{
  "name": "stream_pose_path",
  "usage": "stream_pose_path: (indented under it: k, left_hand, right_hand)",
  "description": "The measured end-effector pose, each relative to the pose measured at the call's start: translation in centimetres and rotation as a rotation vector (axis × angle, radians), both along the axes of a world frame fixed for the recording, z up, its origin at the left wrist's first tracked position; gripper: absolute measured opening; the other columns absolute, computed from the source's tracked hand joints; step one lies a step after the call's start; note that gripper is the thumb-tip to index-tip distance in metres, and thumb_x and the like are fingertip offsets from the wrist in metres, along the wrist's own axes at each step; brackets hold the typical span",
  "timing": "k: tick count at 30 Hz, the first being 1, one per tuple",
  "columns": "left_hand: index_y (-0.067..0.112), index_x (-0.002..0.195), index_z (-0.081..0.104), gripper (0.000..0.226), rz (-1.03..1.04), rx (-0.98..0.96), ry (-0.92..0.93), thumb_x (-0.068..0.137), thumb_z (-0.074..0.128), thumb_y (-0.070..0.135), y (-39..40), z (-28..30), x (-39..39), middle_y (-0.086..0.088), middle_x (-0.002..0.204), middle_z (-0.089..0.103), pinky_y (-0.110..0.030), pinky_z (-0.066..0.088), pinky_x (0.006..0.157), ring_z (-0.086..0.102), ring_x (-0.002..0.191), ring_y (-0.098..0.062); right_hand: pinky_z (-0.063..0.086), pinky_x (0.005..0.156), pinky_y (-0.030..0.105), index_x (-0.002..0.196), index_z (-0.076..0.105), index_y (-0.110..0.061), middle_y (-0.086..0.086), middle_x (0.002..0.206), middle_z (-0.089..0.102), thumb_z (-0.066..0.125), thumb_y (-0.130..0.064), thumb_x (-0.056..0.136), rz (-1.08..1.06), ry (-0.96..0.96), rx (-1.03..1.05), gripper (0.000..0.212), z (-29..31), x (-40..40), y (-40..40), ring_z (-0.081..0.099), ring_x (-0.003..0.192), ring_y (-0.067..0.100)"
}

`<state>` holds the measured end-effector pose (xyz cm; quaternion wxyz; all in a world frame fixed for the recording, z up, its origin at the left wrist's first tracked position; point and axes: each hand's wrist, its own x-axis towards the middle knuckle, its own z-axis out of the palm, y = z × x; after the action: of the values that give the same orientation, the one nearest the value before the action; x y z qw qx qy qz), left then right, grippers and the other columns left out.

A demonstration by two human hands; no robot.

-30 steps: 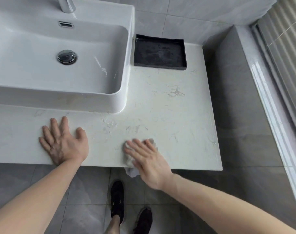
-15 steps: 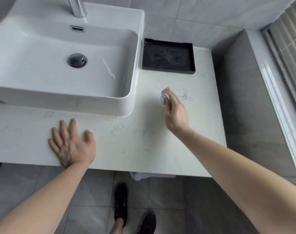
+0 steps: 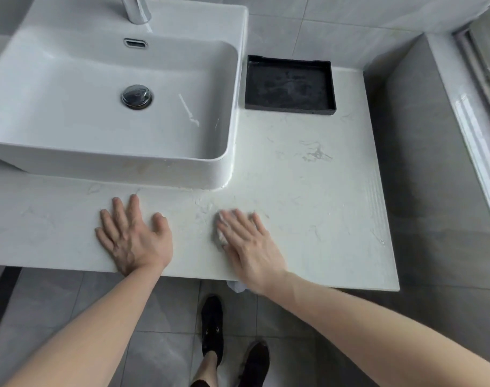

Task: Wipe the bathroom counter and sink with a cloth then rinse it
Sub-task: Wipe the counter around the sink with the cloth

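A white marble counter (image 3: 308, 208) carries a white rectangular sink (image 3: 98, 113) at the left. My right hand (image 3: 248, 241) presses flat on a small whitish cloth (image 3: 220, 233) near the counter's front edge, just right of the sink's corner; only the cloth's left edge shows, and a bit hangs below the counter edge. My left hand (image 3: 132, 236) lies flat with spread fingers on the counter in front of the sink, holding nothing. Smudges mark the counter near the sink corner and further back right.
A black shallow tray (image 3: 289, 107) sits at the back of the counter beside the sink. A chrome tap (image 3: 134, 8) and drain plug (image 3: 136, 96) belong to the sink. A grey tiled wall stands right of the counter; my feet are on the grey floor below.
My right hand with the cloth swept from the front edge out toward the tray, then came back to the front edge near the sink corner. My left hand stayed planted.
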<state>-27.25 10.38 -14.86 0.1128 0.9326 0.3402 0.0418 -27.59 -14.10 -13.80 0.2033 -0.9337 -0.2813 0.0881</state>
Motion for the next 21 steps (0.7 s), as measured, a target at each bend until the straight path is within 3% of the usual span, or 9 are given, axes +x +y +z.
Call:
stream_pose_path:
  k: [3, 5, 8, 13, 17, 18, 21]
  left_hand:
    - [0.033, 0.154, 0.031, 0.065, 0.003, -0.007, 0.004, 0.092, 0.042, 0.049, -0.1, 0.1, 0.1, -0.001, 0.169, 0.018, -0.054, 0.005, 0.126, 0.007, 0.157, -0.029]
    - [0.032, 0.154, 0.031, 0.066, 0.004, -0.008, 0.01, 0.092, 0.042, 0.049, 0.0, 0.0, 0.0, -0.001, 0.169, 0.019, -0.054, 0.006, 0.126, 0.008, 0.157, -0.029]
    - [0.031, 0.154, 0.032, 0.066, -0.002, -0.008, 0.009, 0.092, 0.042, 0.049, 0.0, 0.1, 0.0, -0.002, 0.169, 0.019, -0.055, 0.006, 0.126, 0.008, 0.157, -0.03]
    - [0.031, 0.154, 0.032, 0.066, 0.004, -0.017, 0.002, 0.091, 0.04, 0.049, -0.1, 0.2, 0.1, -0.002, 0.169, 0.019, -0.055, 0.005, 0.126, 0.008, 0.157, -0.03]
    - [0.032, 0.154, 0.032, 0.066, 0.004, -0.015, 0.001, 0.091, 0.039, 0.05, -0.2, 0.2, 0.0, -0.002, 0.169, 0.019, -0.054, 0.005, 0.126, 0.008, 0.157, -0.03]
    - [0.031, 0.154, 0.032, 0.067, 0.005, -0.015, -0.001, 0.091, 0.039, 0.05, -0.2, 0.2, 0.0, -0.002, 0.169, 0.019, -0.054, 0.005, 0.126, 0.008, 0.157, -0.03]
    - [0.031, 0.154, 0.033, 0.067, 0.007, -0.019, -0.009, 0.091, 0.039, 0.05, -0.2, 0.2, 0.0, -0.002, 0.169, 0.019, -0.054, 0.005, 0.126, 0.008, 0.157, -0.03]
  right_hand:
    - [0.004, 0.13, 0.043, 0.162, 0.03, -0.022, -0.006, 0.172, 0.018, 0.04, -0.016, 0.109, 0.096, 0.05, 0.03, 0.054, 0.4, -5.4, -2.0, 0.001, 0.16, 0.015]
    - [0.01, 0.13, 0.044, 0.159, 0.037, -0.023, -0.011, 0.17, 0.023, 0.046, -0.004, 0.104, 0.091, 0.105, 0.079, 0.059, 0.2, -8.0, -3.3, 0.004, 0.16, 0.011]
    - [0.02, 0.128, 0.044, 0.151, 0.05, -0.023, -0.015, 0.165, 0.034, 0.045, -0.003, 0.106, -0.028, 0.204, 0.216, 0.049, 1.0, -8.8, -5.1, 0.015, 0.158, 0.007]
    - [0.019, 0.129, 0.041, 0.148, 0.054, -0.025, -0.011, 0.162, 0.042, 0.046, -0.011, 0.109, -0.407, 0.129, 0.352, 0.042, 3.2, -1.1, -8.2, 0.024, 0.156, 0.012]
    - [0.019, 0.124, 0.039, 0.119, 0.062, -0.023, -0.006, 0.15, 0.053, 0.036, -0.018, 0.111, -0.575, 0.099, 0.267, 0.028, 3.1, 6.4, -9.6, 0.028, 0.155, 0.024]
    - [0.02, 0.124, 0.044, 0.12, 0.061, -0.021, -0.006, 0.152, 0.052, 0.034, -0.02, 0.111, -0.583, 0.105, 0.218, 0.028, 2.3, 7.2, -9.4, 0.027, 0.155, 0.027]
    - [0.019, 0.126, 0.055, 0.155, 0.044, -0.019, 0.0, 0.168, 0.031, 0.04, -0.025, 0.108, -0.477, 0.023, 0.009, 0.047, 0.0, 5.4, -7.6, 0.018, 0.158, 0.029]
